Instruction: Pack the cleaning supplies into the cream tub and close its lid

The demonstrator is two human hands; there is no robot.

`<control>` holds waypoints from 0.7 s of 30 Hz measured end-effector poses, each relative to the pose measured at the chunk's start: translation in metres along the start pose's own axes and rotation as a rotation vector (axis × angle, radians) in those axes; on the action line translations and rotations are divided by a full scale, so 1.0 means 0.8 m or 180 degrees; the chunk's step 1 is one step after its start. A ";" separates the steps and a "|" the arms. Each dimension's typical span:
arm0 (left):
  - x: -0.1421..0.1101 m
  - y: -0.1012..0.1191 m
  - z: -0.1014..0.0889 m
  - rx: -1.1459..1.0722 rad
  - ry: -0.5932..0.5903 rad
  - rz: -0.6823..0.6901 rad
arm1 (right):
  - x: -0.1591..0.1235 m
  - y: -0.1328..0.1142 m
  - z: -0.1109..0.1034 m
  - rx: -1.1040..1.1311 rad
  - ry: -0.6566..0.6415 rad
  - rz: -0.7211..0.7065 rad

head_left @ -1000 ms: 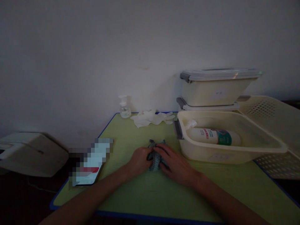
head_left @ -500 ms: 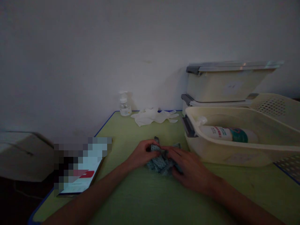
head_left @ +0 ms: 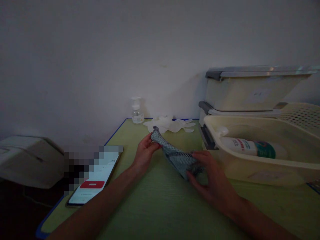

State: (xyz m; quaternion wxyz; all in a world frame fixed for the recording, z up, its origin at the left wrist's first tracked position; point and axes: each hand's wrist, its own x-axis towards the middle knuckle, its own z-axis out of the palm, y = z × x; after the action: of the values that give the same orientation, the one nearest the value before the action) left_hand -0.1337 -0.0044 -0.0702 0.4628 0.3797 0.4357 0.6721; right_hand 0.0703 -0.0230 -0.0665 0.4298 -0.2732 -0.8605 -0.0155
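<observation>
A grey-blue checked cloth (head_left: 178,160) stretches between my two hands above the green table (head_left: 155,206). My left hand (head_left: 146,148) pinches its far-left corner, which points up toward the back. The right part of the cloth is folded and bunched, and my right hand (head_left: 210,176) grips it between thumb and fingers. Between the hands the cloth slopes down to the right. Some of its folds are hidden behind my right fingers.
A phone (head_left: 100,176) with a lit screen lies at left. White gloves (head_left: 167,124) and a clear pump bottle (head_left: 137,113) are by the wall. An open cream bin (head_left: 250,171) holding a white-and-green bottle (head_left: 252,147) stands at right, before stacked lidded boxes (head_left: 250,90).
The crumpled cloth has been drawn out into a longer strip. My left hand has moved up and away with its corner, while my right hand has shifted slightly right.
</observation>
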 end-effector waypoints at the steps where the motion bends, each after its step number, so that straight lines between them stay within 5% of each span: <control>1: 0.001 0.000 0.000 -0.0102 -0.0003 0.0126 | 0.001 0.001 -0.001 -0.0043 0.0059 -0.0142; 6: 0.008 -0.006 -0.006 -0.0415 0.0300 0.0629 | 0.001 0.004 -0.002 -0.0217 -0.0070 -0.0438; 13: 0.005 0.009 -0.002 -0.0663 0.0277 0.0558 | 0.002 0.005 -0.009 -0.0248 0.0234 -0.0692; 21: -0.003 0.027 -0.001 -0.0501 0.0141 -0.0849 | 0.000 0.000 -0.023 -0.0321 0.0235 -0.0614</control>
State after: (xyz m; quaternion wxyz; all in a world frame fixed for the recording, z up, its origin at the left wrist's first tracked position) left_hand -0.1400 -0.0107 -0.0505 0.5667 0.2661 0.4383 0.6450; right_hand 0.0843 -0.0279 -0.0550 0.4434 -0.2096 -0.8645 -0.1101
